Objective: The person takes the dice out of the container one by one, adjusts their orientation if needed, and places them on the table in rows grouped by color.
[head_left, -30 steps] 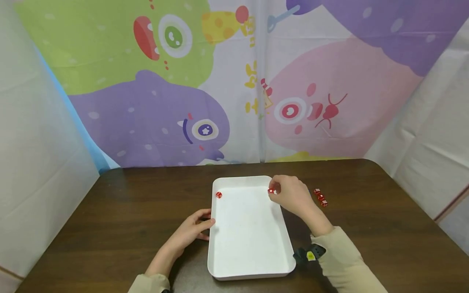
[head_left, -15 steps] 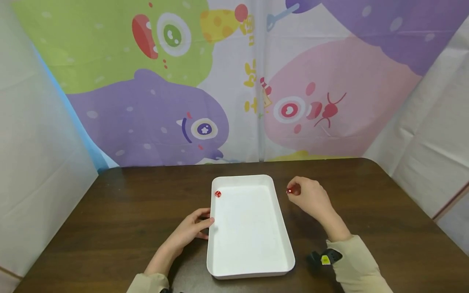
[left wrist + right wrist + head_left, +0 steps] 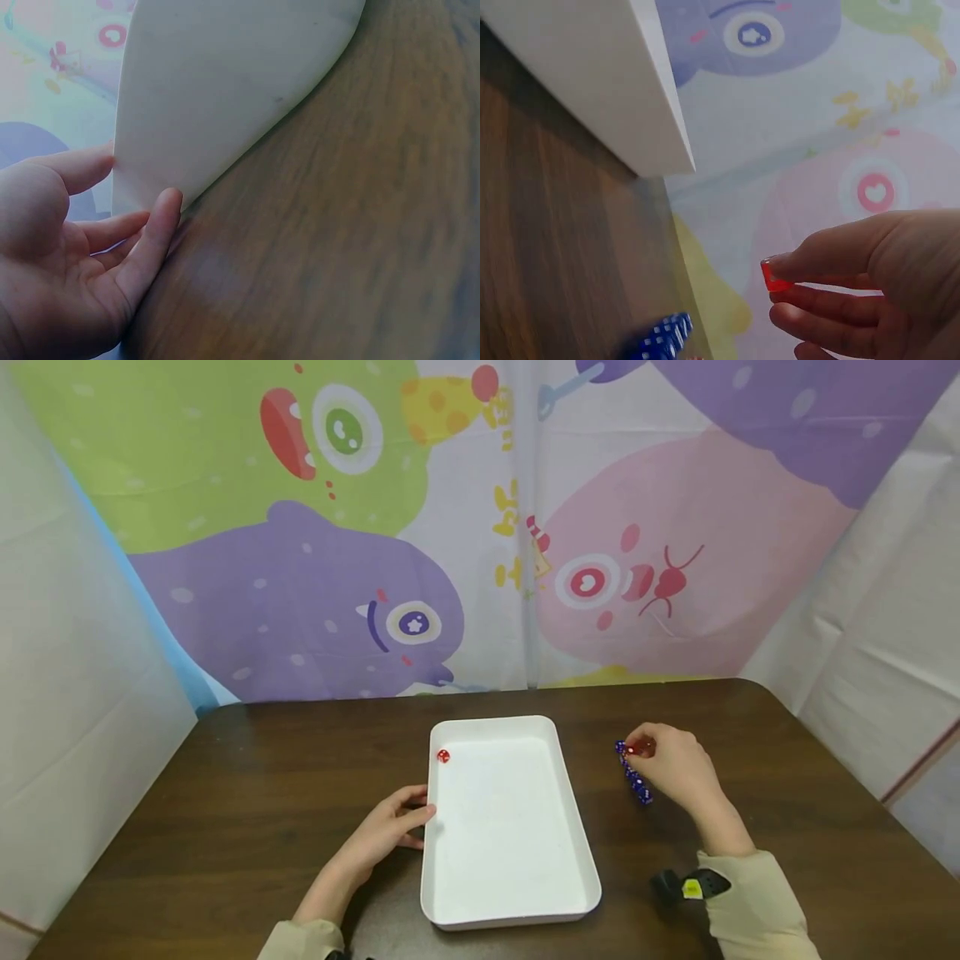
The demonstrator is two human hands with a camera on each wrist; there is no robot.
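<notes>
My right hand [image 3: 672,768] pinches a small red die [image 3: 776,276] between thumb and fingertips, to the right of the white tray [image 3: 517,924]. Just left of that hand, a slanting row of blue dice [image 3: 639,787] lies on the table, partly covered by the fingers. Inside the tray, near its far left corner, sits another red die [image 3: 443,757]. My left hand [image 3: 390,827] holds the tray's left side. In the left wrist view its thumb touches the rim and the other fingers lie against the tray's lower edge.
The dark wooden table [image 3: 300,752] meets a cartoon-print curtain [image 3: 495,635] at the back. White sheets hang at both sides. Each wrist wears a dark strap; the right one [image 3: 693,887] has a yellow-green patch.
My right hand has moved right, from the tray's far right corner to beside the blue dice, still pinching the red die. It now hides the red dice row seen earlier. The left hand stays put.
</notes>
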